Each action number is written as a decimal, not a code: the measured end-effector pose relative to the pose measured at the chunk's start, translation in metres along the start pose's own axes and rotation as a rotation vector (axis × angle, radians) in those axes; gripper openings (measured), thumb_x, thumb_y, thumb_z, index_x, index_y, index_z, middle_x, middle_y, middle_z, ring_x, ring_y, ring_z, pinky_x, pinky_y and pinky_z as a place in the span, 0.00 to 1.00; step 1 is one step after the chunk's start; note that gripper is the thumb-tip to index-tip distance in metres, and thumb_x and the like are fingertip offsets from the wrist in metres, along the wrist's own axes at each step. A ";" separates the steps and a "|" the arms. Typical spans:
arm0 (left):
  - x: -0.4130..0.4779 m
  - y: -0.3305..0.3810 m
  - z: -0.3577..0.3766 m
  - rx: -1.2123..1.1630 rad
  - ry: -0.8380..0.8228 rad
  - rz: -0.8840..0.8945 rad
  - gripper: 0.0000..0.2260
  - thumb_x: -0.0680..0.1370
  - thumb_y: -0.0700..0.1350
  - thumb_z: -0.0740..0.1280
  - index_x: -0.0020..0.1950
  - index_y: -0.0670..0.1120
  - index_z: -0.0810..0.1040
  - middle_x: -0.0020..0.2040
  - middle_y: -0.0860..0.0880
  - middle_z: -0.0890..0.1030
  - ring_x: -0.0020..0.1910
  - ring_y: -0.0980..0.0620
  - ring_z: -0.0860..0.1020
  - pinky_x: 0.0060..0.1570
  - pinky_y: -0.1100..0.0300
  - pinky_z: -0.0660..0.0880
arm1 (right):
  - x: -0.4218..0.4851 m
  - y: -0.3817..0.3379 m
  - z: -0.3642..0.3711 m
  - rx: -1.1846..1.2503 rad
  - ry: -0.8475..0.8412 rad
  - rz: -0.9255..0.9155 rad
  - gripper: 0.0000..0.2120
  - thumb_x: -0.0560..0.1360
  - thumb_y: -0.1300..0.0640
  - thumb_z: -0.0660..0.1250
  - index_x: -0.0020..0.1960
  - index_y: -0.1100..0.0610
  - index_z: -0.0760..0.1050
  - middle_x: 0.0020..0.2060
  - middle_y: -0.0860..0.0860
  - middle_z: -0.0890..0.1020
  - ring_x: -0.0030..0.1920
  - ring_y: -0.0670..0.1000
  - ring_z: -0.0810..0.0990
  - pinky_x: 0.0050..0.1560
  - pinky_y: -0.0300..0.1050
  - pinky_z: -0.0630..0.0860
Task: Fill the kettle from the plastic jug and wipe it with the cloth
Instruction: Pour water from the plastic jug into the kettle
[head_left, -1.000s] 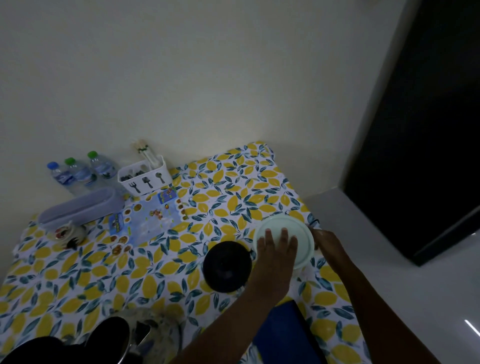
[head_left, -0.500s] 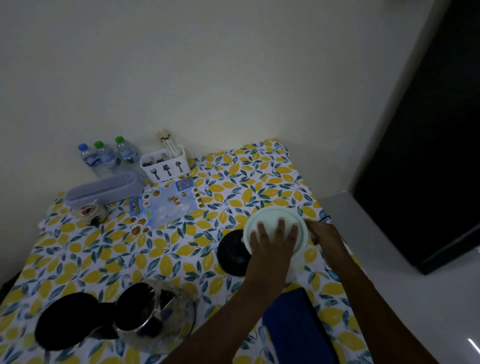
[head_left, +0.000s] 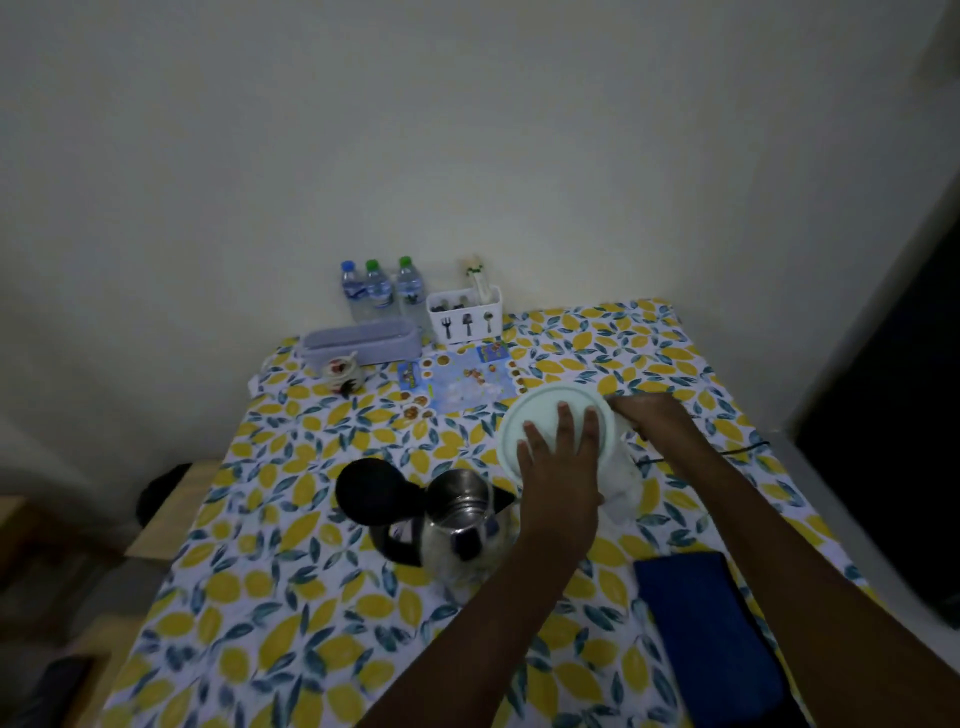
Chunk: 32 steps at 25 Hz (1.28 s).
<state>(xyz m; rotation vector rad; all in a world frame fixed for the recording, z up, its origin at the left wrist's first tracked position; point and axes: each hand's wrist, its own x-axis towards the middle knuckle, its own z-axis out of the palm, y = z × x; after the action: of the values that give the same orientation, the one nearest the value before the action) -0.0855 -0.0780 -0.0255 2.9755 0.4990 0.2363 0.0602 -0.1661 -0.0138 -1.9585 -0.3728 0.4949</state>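
While the left hand (head_left: 561, 467) lies flat on the pale lid of the plastic jug (head_left: 553, 423) with its fingers spread, the right hand (head_left: 649, 418) holds the jug's far side; how its fingers close cannot be told. The steel kettle (head_left: 460, 525) stands just left of the jug, its black lid (head_left: 371, 491) open. The blue cloth (head_left: 701, 623) lies near the right forearm on the lemon-print table (head_left: 291, 597).

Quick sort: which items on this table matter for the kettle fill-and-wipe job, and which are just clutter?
Job items:
kettle, lid open
plastic jug, left hand flat on its lid, right hand at its far side
blue cloth

Clutter:
three water bottles
cutlery holder
grey tray
small mug
printed sheet
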 end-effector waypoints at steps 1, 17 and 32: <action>-0.005 -0.005 0.000 -0.017 0.010 -0.047 0.54 0.57 0.61 0.80 0.75 0.46 0.55 0.72 0.40 0.69 0.63 0.29 0.73 0.56 0.38 0.76 | -0.002 -0.008 0.007 -0.048 -0.012 -0.016 0.20 0.75 0.47 0.66 0.52 0.65 0.79 0.47 0.63 0.81 0.44 0.55 0.76 0.44 0.46 0.71; -0.033 -0.050 -0.023 -0.636 0.088 -0.156 0.44 0.75 0.48 0.71 0.77 0.49 0.40 0.79 0.46 0.44 0.76 0.33 0.47 0.73 0.41 0.55 | -0.015 -0.100 0.060 -0.690 0.008 -0.291 0.25 0.68 0.45 0.67 0.24 0.53 0.57 0.21 0.48 0.58 0.23 0.49 0.58 0.28 0.45 0.55; -0.035 -0.052 -0.018 -0.662 0.118 -0.240 0.44 0.75 0.49 0.70 0.77 0.49 0.40 0.79 0.46 0.46 0.76 0.36 0.52 0.71 0.42 0.62 | -0.010 -0.113 0.073 -0.859 -0.006 -0.338 0.23 0.67 0.44 0.67 0.25 0.55 0.60 0.22 0.51 0.62 0.26 0.52 0.64 0.29 0.45 0.59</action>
<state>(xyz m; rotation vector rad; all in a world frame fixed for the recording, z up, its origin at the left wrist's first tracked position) -0.1376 -0.0396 -0.0197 2.2484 0.6343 0.4526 0.0103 -0.0667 0.0633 -2.6284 -1.0272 0.1091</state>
